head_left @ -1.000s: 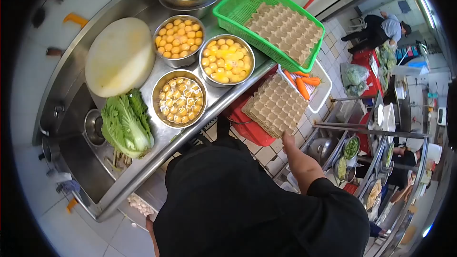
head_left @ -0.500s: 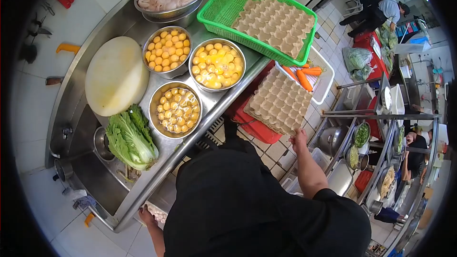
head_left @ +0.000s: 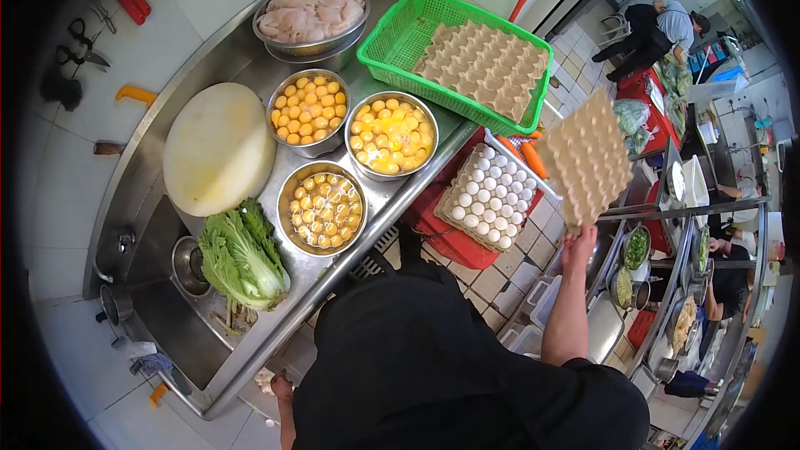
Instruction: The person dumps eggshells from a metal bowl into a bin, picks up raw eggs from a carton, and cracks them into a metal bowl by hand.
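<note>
My right hand [head_left: 578,246] grips the lower edge of an empty cardboard egg tray [head_left: 586,158], held up and tilted to the right of the sink counter. Left of it, a tray of white eggs [head_left: 492,197] sits uncovered on a red surface [head_left: 454,243]. Low beside the counter's near end is my left hand [head_left: 282,386], its fingers curled. A pale thing [head_left: 265,381] shows by those fingers; I cannot make out what it is or whether it is held.
Three metal bowls of cracked eggs [head_left: 322,208] stand on the counter beside a leafy cabbage [head_left: 243,258], a round cutting board [head_left: 218,148] and a bowl of pale meat [head_left: 312,12]. A green basket [head_left: 392,54] holds more egg trays. Carrots [head_left: 533,158] lie behind the eggs. Shelving [head_left: 683,210] is at right.
My right hand has lifted the empty egg tray up and to the right, uncovering the white eggs beneath. My left hand has shifted slightly right and down.
</note>
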